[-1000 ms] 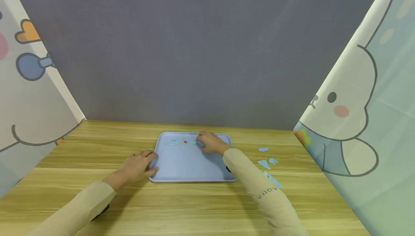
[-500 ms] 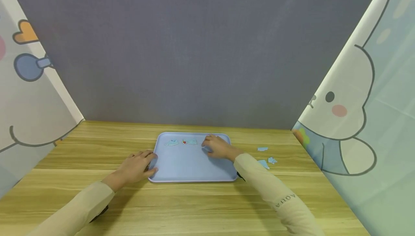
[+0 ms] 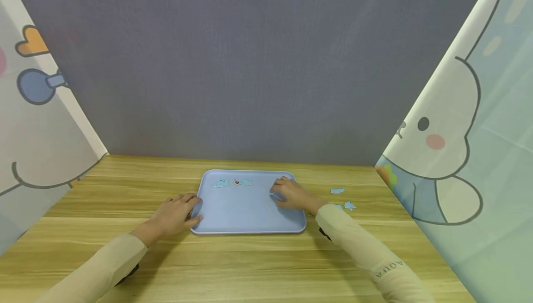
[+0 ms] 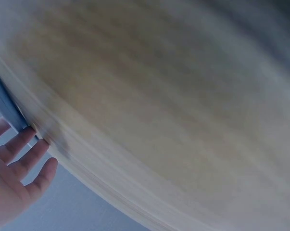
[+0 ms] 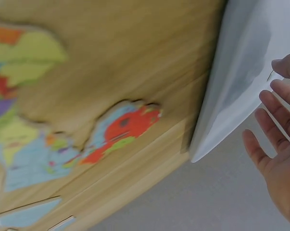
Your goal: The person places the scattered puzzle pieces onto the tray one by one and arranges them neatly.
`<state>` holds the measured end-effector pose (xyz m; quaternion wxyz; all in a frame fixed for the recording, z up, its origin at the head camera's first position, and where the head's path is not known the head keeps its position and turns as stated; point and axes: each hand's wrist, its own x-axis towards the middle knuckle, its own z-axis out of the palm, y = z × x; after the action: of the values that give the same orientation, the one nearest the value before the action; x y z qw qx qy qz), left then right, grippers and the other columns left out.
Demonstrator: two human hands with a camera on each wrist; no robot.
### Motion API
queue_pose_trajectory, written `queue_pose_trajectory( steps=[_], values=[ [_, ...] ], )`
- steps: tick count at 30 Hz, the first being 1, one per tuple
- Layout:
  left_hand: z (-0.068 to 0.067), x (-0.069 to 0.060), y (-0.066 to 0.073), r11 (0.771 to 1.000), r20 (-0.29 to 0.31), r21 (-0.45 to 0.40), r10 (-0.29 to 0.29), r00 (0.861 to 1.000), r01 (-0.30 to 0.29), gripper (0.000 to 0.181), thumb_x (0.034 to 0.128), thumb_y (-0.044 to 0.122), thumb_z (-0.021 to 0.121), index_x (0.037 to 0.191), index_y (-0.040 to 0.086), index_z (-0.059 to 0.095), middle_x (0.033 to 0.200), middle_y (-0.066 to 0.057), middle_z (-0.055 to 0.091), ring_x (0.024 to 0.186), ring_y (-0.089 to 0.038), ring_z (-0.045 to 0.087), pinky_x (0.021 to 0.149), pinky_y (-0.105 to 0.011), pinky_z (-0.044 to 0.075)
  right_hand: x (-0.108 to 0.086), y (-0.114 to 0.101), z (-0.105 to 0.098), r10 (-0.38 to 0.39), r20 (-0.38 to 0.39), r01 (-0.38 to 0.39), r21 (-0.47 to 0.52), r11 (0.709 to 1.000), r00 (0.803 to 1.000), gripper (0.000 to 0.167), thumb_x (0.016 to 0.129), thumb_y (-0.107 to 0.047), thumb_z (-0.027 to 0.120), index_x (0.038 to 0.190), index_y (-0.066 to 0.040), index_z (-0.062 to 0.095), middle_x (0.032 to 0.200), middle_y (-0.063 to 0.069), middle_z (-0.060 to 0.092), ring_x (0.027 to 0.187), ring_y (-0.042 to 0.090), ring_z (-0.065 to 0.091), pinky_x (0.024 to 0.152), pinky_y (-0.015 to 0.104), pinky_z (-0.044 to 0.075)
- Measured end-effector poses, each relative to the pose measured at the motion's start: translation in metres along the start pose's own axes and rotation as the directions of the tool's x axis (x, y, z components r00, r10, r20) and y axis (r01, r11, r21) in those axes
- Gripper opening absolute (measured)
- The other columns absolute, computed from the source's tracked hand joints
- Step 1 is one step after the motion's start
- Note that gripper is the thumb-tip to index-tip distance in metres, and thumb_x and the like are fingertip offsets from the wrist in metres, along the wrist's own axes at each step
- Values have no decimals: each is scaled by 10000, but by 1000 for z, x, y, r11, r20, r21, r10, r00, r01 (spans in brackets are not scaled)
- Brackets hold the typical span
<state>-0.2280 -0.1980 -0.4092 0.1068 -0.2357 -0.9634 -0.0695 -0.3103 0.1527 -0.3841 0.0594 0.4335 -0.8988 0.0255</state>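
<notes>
A pale blue tray [image 3: 248, 210] lies on the wooden table. Two light blue puzzle pieces lie near its far edge: a plain one [image 3: 220, 183] at left, and one with a red spot [image 3: 243, 182]. My left hand [image 3: 174, 213] rests at the tray's left rim, its fingers loosely bent in the left wrist view. Over the tray's right part hovers my right hand [image 3: 293, 195]. In the right wrist view its fingers [image 5: 274, 130] are spread and nothing shows between them; a thin dark line on the tray beside the thumb is unclear.
Right of the tray lie small light blue pieces [image 3: 337, 191], another [image 3: 350, 206] and one partly behind the right sleeve. The right wrist view shows colourful map pieces [image 5: 120, 130] on the table. A grey panel [image 3: 250, 62] stands behind, with printed cloths at both sides.
My right hand has drawn back rightward and nearer from the piece with the red spot, leaving it lying on the tray. The left hand stays at the rim.
</notes>
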Motion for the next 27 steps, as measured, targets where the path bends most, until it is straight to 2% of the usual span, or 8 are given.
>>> queue_pose_trajectory(
  steps=[11,13,15,20,27],
  values=[
    [2,0,-2,1000,0,15,6,1000,-6,475,838,399,616,1167,59,571,1224,-169,548,1068,-391,550,780,-597,456,-25,6,-3,-6,-53,8,33,999,999,292,781,-171,694,1043,-53,641,1029,62,594,981,235,512,810,453,475],
    [2,0,-2,1000,-1,13,6,1000,-6,473,839,398,616,1166,59,572,1224,-170,548,1069,-392,549,781,-597,456,-30,7,-5,3,-52,-1,51,999,999,295,777,-169,698,1040,-50,639,1028,66,591,984,246,515,811,474,473],
    [1,0,-2,1000,-1,12,6,1000,-6,471,840,394,616,1167,58,571,1225,-172,547,1072,-394,546,783,-599,453,-35,7,-7,44,-19,-43,64,997,999,303,796,-193,689,1066,-67,635,1055,57,588,1015,246,515,843,482,466],
    [1,0,-2,1000,4,8,2,1000,-2,471,841,392,614,1168,55,569,1230,-180,544,1083,-402,540,793,-614,444,-47,10,-9,82,-1,-82,55,995,997,318,804,-213,691,1085,-78,631,1077,42,593,1025,221,513,879,432,452],
    [1,0,-2,1000,7,11,0,1000,-1,478,842,401,609,1172,57,569,1234,-179,543,1087,-402,538,802,-616,440,-64,16,-8,73,-54,-69,71,995,996,302,792,-182,700,1057,-49,639,1059,59,609,1028,238,533,914,448,437]
  ],
)
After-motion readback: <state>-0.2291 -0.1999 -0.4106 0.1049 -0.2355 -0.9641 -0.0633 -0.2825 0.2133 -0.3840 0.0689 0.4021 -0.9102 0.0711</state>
